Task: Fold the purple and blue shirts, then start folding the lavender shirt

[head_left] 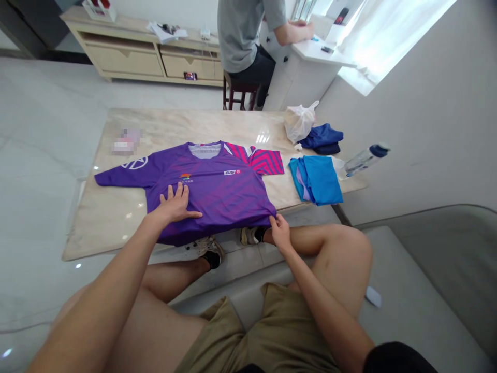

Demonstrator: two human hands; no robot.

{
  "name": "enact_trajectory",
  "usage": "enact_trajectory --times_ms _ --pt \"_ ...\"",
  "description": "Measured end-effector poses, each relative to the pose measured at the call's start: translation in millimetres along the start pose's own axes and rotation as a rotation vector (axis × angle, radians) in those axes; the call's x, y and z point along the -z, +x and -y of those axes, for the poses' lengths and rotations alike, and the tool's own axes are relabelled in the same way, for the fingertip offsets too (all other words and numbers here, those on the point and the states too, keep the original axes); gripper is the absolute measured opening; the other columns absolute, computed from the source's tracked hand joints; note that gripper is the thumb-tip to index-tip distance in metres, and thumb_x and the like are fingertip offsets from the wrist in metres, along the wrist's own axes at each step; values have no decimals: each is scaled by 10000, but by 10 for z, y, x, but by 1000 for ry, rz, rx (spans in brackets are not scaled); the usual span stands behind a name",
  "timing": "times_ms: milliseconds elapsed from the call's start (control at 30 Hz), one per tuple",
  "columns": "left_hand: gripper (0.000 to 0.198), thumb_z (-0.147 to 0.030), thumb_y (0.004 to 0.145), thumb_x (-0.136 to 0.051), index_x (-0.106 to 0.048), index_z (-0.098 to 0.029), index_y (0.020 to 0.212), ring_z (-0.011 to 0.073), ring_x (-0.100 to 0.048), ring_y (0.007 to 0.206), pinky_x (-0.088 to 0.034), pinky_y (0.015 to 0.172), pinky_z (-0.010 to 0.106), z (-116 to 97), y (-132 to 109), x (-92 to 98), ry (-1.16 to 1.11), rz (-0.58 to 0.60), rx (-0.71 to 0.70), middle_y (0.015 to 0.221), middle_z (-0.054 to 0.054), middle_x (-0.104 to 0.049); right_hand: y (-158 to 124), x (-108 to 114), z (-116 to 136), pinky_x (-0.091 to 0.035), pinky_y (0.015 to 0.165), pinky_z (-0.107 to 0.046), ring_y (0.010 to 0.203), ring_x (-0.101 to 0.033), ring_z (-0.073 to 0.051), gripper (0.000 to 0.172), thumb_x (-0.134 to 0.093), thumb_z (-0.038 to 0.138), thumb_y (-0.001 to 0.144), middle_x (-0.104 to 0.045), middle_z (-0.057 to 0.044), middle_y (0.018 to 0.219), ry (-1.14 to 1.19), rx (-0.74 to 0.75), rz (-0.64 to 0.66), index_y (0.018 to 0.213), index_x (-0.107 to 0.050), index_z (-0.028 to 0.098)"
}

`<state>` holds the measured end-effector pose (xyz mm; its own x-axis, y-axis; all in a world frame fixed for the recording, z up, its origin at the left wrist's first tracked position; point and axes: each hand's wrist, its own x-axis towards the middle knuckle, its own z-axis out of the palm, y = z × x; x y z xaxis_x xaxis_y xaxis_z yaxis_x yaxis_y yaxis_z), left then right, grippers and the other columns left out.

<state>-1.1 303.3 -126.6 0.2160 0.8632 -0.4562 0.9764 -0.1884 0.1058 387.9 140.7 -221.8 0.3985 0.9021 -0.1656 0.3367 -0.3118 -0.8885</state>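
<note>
A purple jersey [209,191] lies spread on the pale table [91,225], its hem past the near edge, as my left hand [174,206] rests on its front, fingers splayed, and my right hand [280,232] pinches a hem corner. Folded blue clothes [322,180] sit beside it; beyond, a person [243,39] occupies a stool [236,88].

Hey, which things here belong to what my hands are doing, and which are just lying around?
In use:
purple shirt
left hand on it
right hand pinching its hem
table beneath

Lying about:
folded blue clothes, possibly related
dark blue cloth
white plastic bag
water bottle
</note>
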Motion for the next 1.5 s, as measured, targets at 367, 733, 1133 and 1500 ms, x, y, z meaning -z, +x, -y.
enact_trajectory --times_ms 367,733,1133,1500 --pt "1343 -817 871 -711 -91 -119 1838 549 -40 1738 -248 1345 735 23 -58 89 16 9 -9 1899 234 5 -280 231 4 -567 839 -339 867 -765 -273 409 -688 542 975 -787 -86 817 -445 -256 176 736 -713 210" --pt "744 -568 1129 -404 -460 -114 1716 373 -391 1679 -335 1358 534 165 -171 41 -3 -285 -165 1811 201 -420 -24 184 817 -530 1165 -427 1278 -711 -289 439 -380 219 1119 -782 -168 1336 -620 457 21 1376 -734 181" --pt "774 -517 1132 -298 -335 -120 1795 323 -191 1764 -86 1432 581 0 73 -265 -124 -470 56 1890 154 -241 1339 -586 1021 -128 1415 -597 1759 -183 -338 712 -369 490 1168 -256 -153 1882 -881 612 203 1790 -373 145" --pt "765 -503 1148 -246 -287 -131 1815 434 -92 1766 -80 1401 699 -14 128 -222 -64 -400 20 1909 131 -168 1421 -561 1023 -188 1411 -576 1745 -250 -338 680 -337 417 1161 -313 -183 1855 -868 662 203 1750 -446 95"
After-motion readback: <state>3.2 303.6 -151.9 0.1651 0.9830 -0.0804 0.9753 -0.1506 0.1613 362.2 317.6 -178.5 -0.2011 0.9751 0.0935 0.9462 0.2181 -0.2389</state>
